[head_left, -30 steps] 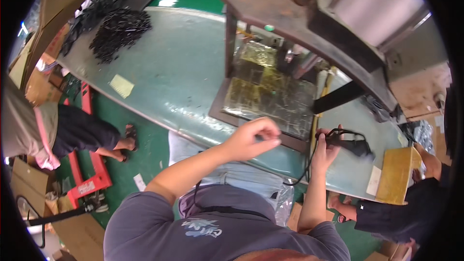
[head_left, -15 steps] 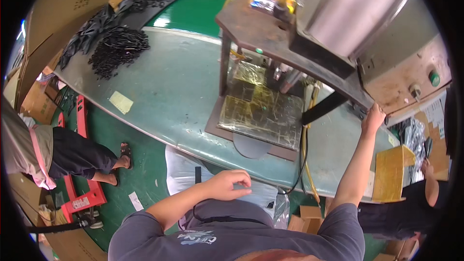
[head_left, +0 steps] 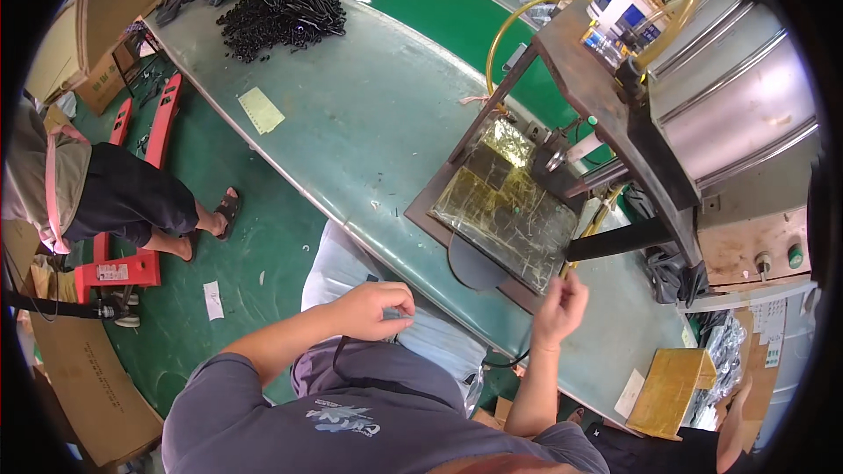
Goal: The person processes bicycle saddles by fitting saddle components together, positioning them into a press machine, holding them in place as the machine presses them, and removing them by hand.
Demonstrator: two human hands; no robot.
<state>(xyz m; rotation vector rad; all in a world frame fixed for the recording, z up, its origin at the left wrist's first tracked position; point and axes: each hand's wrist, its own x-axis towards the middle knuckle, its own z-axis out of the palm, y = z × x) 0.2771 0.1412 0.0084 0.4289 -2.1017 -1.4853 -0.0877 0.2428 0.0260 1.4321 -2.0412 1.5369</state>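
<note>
My left hand (head_left: 378,310) hovers in front of my waist, near the table's front edge. Its fingers are loosely curled, the thumb stands apart, and nothing shows in it. My right hand (head_left: 560,312) is raised over the table, just in front of the near right corner of a press plate (head_left: 514,219). Its fingers are half bent and slightly apart, with no object visible. The plate, covered in shiny yellowish film, lies under the steel frame of a press (head_left: 615,105). A dark grey rounded tab (head_left: 477,263) juts from its front edge.
Black small parts (head_left: 281,17) are heaped on the green-topped table (head_left: 351,140), near a yellowish paper (head_left: 262,111). A control box (head_left: 755,250) with a green button stands right. A yellow box (head_left: 672,391) sits at the table's right end. Other people stand left, near a red pallet jack (head_left: 118,270), and right.
My right hand has left the front edge of the control box and come in left toward the press plate. My left hand remains near my waist, its fingers more curled. The view has shifted.
</note>
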